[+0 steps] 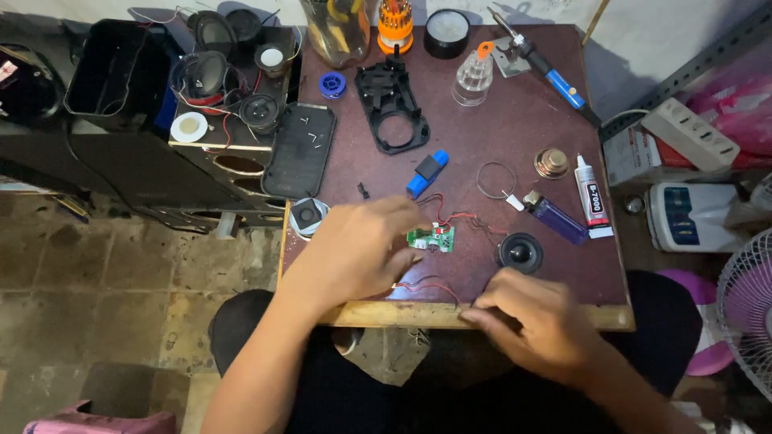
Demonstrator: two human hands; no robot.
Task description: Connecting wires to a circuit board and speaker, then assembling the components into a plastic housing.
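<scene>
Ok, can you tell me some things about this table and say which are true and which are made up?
1. The left hand is beside a small green circuit board. True.
2. The soldering iron lies in the person's right hand. False: it lies at the table's far edge, away from both hands.
3. Red wires run from the circuit board. True.
4. The little round black speaker sits on the floor. False: it sits on the table, near the right hand.
5. A purple lighter lies beside a glue tube. True.
</scene>
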